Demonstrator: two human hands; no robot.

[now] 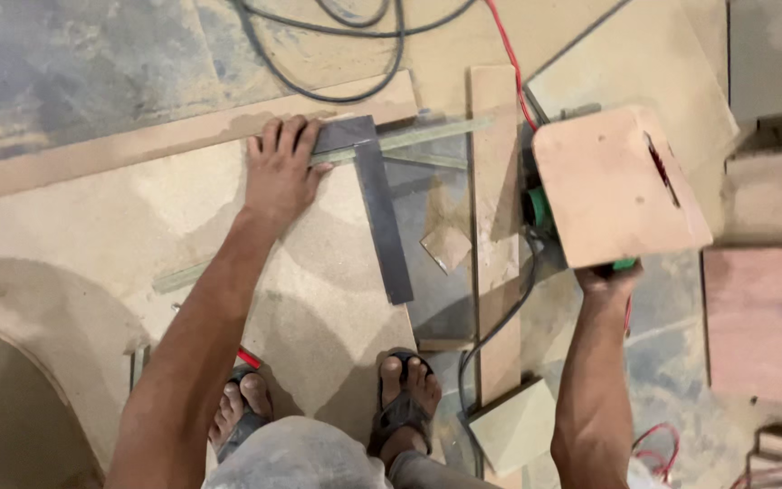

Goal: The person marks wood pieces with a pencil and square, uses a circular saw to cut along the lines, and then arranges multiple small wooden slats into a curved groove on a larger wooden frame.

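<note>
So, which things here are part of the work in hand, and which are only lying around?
In use:
left hand pressing the metal square on the board
right hand holding the saw

Lying about:
cables
small offcut
wood strip

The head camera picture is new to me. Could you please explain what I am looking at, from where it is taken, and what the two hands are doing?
The camera sits on a person's head and looks straight down, so you see their own arms and their sandalled feet. They stand on a large board lying on a dusty floor. The left hand presses flat on a metal square ruler, which lies on the board's edge. The right hand holds a power saw by a handle underneath; you mostly see its flat base plate, tilted up toward the camera. Cables and wood offcuts lie around.
</note>
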